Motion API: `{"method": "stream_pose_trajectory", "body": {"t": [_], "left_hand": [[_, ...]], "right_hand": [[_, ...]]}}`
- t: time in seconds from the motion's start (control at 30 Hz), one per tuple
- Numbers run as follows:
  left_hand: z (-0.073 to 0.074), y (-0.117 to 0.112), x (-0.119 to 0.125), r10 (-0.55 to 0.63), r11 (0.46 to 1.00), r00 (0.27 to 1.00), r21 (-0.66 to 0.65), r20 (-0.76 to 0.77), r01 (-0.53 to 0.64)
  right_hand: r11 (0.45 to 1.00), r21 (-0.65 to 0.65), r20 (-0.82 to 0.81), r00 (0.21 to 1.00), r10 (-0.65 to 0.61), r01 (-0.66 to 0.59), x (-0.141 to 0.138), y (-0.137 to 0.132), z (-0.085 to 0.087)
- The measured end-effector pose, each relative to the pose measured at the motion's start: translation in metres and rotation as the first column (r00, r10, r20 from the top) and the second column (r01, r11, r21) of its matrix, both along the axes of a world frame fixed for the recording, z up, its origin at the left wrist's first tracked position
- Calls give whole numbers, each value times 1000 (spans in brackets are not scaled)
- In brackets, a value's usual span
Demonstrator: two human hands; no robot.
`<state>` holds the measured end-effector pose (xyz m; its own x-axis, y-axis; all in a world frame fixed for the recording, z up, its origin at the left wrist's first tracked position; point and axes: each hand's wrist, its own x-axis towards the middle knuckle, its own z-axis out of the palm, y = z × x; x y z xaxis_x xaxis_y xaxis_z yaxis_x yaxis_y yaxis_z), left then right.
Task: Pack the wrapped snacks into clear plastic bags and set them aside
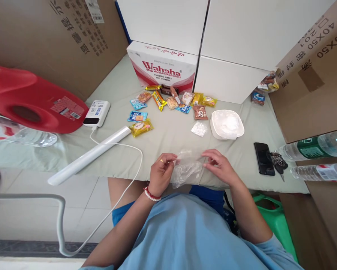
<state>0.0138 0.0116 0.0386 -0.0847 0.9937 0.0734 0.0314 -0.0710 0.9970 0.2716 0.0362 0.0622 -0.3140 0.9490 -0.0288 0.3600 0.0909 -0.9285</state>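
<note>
A clear, crinkled plastic bag [187, 173] is between my hands at the front edge of the table. My left hand [162, 170] pinches its left side between thumb and fingers. On the other side, my right hand [217, 165] has thumb and index finger apart, the fingertips close to the bag's right edge; whether they touch it I cannot tell. Beyond the hands lie a small crumpled clear bag [199, 129] and a white plastic tub [226, 137] with clear plastic wrap inside.
Several wrapped snacks [159, 100] lie before a Wahaha carton [164, 71]. At left are a white tube [89, 156], a white device [97, 113] with a cable and a red jug [41, 101]. A phone [264, 158], keys [279, 161] and water bottles [316, 149] are at right.
</note>
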Motion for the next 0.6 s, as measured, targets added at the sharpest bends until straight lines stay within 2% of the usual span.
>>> {"method": "stream_pose_trajectory", "body": {"t": [0.1, 0.17, 0.23, 0.3, 0.4, 0.47, 0.5, 0.53, 0.57, 0.6], "left_hand": [[5, -2, 1, 25, 1000, 999, 9, -38, -25], [6, -2, -4, 70, 998, 996, -1, -53, -70], [4, -1, -11, 107, 993, 992, -33, -69, -110], [0, -3, -20, 126, 989, 990, -73, -63, -131], [-10, -8, -31, 163, 982, 986, -91, -29, -165], [-16, -13, -39, 190, 976, 978, -90, -82, -197], [-18, -16, -44, 165, 980, 976, -89, -143, -178], [-19, -19, -50, 88, 989, 973, -94, -214, -110], [-19, -22, -56, -42, 994, 957, -111, -286, 10], [-17, -25, -62, -206, 976, 914, -141, -349, 167]], "right_hand": [[995, 44, 64, 994, 89, -92, -29, 3, -7], [995, 72, 85, 995, 56, -62, -38, 3, -9], [996, 78, 36, 998, -49, 46, -37, 2, -11], [981, 29, -59, 980, -188, 190, -28, 2, -12], [909, -142, -201, 888, -414, 391, -12, 2, -15], [845, -255, -282, 799, -530, 470, -3, 1, -15], [819, -297, -314, 760, -569, 491, 0, 1, -15], [801, -327, -338, 729, -595, 502, 3, 0, -14], [788, -349, -355, 707, -612, 507, 5, -1, -13], [782, -363, -371, 691, -620, 507, 6, -2, -12]]}}
